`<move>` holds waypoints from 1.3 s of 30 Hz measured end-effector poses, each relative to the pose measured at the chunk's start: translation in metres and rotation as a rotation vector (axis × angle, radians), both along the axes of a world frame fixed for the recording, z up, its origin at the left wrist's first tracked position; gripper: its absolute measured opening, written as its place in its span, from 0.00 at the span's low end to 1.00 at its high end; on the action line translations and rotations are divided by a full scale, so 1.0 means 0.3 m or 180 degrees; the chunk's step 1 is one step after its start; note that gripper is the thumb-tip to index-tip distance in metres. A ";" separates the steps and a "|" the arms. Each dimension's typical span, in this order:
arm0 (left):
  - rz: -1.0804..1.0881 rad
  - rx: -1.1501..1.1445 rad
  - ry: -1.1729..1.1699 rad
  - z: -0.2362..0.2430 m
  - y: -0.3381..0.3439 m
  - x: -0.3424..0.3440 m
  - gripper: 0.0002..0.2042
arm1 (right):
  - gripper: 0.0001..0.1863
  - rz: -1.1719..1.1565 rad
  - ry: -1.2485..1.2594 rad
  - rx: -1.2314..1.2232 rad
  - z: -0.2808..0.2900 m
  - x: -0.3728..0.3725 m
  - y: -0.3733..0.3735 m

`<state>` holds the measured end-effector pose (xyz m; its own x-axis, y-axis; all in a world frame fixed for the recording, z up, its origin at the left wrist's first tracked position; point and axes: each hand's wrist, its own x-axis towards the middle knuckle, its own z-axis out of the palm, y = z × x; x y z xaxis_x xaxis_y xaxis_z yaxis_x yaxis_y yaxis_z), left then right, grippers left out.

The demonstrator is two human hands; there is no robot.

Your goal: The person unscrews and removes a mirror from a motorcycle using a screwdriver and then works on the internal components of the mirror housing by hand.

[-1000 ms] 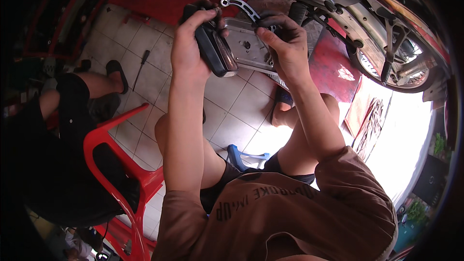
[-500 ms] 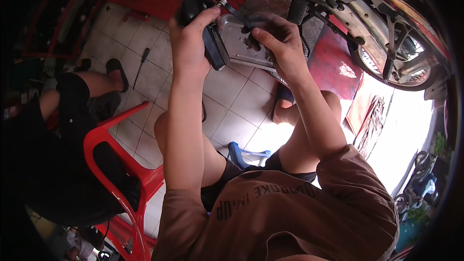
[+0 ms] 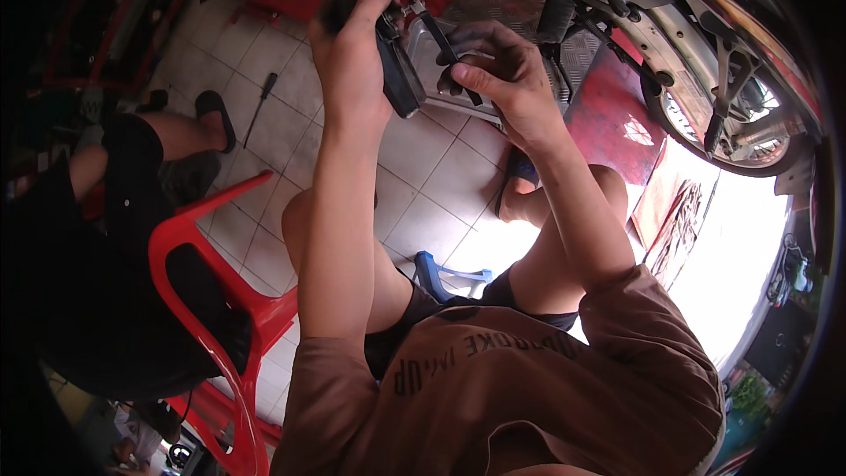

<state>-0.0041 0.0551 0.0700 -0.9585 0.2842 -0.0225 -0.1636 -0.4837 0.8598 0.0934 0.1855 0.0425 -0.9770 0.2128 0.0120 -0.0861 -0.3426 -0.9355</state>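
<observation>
Raised in front of me, my left hand [image 3: 350, 53] is wrapped round a black part [image 3: 402, 79] with a long, block-like lower end. Its thumb lies along the top, and the palm hides the rest of the part. A slim black bar [image 3: 438, 37] with a silver metal end reaches from the top of this part toward the right. My right hand [image 3: 507, 75], with darkened fingertips, pinches the bar's lower end between thumb and fingers. The silver end sits close against the black part; whether it is fixed to it I cannot tell.
A metal tray [image 3: 427, 40] lies beyond my hands, beside a motorcycle [image 3: 705, 62] at the far right. On the tiled floor rests a screwdriver [image 3: 261, 110]. A red plastic chair [image 3: 207, 256] and another person's leg [image 3: 181, 135] are at left. Below me is a blue stool [image 3: 432, 276].
My left thumb has moved up on the black part. The bar has swung to a steeper slant, and the right-hand fingers have shifted lower along it, now more spread.
</observation>
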 end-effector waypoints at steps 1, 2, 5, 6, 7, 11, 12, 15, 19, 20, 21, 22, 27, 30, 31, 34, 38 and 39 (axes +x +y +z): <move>-0.0037 0.0093 -0.0138 0.000 -0.002 0.002 0.06 | 0.19 -0.0038 -0.0020 0.0133 0.001 0.001 0.003; -0.0036 0.0092 -0.0146 -0.003 -0.007 0.003 0.06 | 0.19 -0.0077 -0.0041 0.0265 0.002 0.001 0.005; -0.0440 0.0724 -0.0339 0.002 -0.030 0.006 0.09 | 0.17 -0.0220 0.0068 0.0526 0.006 -0.004 0.000; -0.0465 0.0630 -0.0208 0.004 -0.027 0.010 0.11 | 0.17 -0.0225 0.0066 0.0529 0.008 -0.004 0.002; -0.0489 0.0536 -0.0076 0.005 -0.025 0.011 0.12 | 0.17 -0.0246 0.0094 0.0582 0.011 -0.003 0.002; -0.0541 0.0558 -0.0118 -0.002 -0.032 0.005 0.13 | 0.16 -0.0332 0.0242 0.0680 0.017 -0.005 -0.004; -0.0598 0.0661 -0.0187 -0.001 -0.035 0.007 0.14 | 0.16 -0.0337 0.0239 0.0678 0.018 -0.005 0.000; -0.0827 0.0841 -0.0279 0.003 -0.045 0.000 0.15 | 0.15 -0.0291 0.0132 0.0931 0.025 -0.005 0.013; -0.1081 0.0899 -0.0249 -0.010 -0.058 -0.008 0.21 | 0.15 -0.0216 0.0164 0.0871 0.018 -0.005 0.024; -0.1086 0.0897 -0.0251 -0.009 -0.058 -0.009 0.21 | 0.15 -0.0153 0.0136 0.0871 0.014 -0.004 0.027; -0.1022 0.0816 -0.0181 -0.010 -0.059 -0.009 0.21 | 0.15 -0.0158 0.0130 0.0866 0.017 -0.003 0.023; -0.0958 0.0735 -0.0110 -0.011 -0.059 -0.009 0.21 | 0.15 -0.0152 0.0172 0.0847 0.023 -0.002 0.014; -0.0770 0.0768 -0.0211 0.001 -0.068 -0.012 0.19 | 0.15 0.0077 0.0320 0.0417 0.020 -0.001 -0.011; -0.0763 0.1007 -0.0403 -0.002 -0.064 -0.018 0.16 | 0.16 0.0140 0.0333 0.0542 0.021 0.002 -0.021; -0.0807 0.1180 -0.0505 -0.004 -0.063 -0.020 0.16 | 0.15 0.0090 0.0332 0.0631 0.022 0.003 -0.028; -0.0727 0.1172 -0.0553 0.002 -0.066 -0.017 0.19 | 0.15 -0.0012 0.0333 0.0853 0.026 0.006 -0.040; -0.1032 0.1310 -0.0451 -0.025 -0.078 -0.033 0.19 | 0.15 -0.0140 0.0361 0.0968 0.030 0.010 -0.039; -0.1042 0.1299 -0.0449 -0.029 -0.080 -0.036 0.19 | 0.15 -0.0144 0.0359 0.0970 0.027 0.010 -0.036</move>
<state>-0.0149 0.0310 0.0612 -0.8140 0.5800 0.0301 -0.4621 -0.6782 0.5714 0.0964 0.1748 0.0507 -0.9556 0.2260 0.1894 -0.2037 -0.0416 -0.9782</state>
